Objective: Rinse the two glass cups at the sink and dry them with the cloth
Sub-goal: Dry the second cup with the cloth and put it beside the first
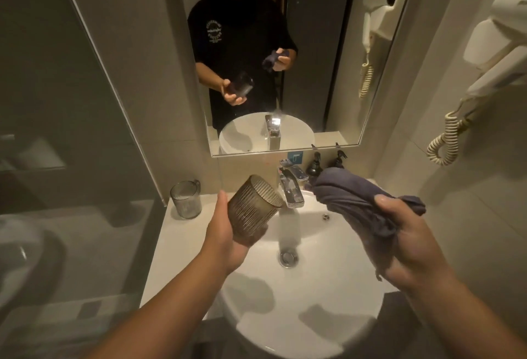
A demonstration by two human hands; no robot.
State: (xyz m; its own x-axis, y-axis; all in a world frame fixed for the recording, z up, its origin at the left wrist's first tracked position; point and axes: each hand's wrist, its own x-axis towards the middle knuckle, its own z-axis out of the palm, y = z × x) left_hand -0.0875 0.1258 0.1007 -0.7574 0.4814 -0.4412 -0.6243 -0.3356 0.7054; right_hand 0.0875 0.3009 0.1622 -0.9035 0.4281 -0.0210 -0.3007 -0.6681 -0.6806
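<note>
Ribbed glass cup (252,210) is sitting in the left hand (228,237), fingers wrapping around its base and side, held up over the left part of the sink (328,287). It is tilting so its long axis is running up and to the right, with the open mouth pointing toward the tap (291,187) and toward the other hand. The right hand (413,241) is closing around a bunched grey cloth (350,204), and the free end of the cloth is sticking out to the upper left, near the cup's mouth but not touching it. So the opening and the cloth are facing each other across the tap, which looks like the start of drying: the cloth end probably needs pushing into the mouth along that axis. A second glass cup (186,199), clear with a handle, is standing upright on the counter at the left, apart from both hands.
</note>
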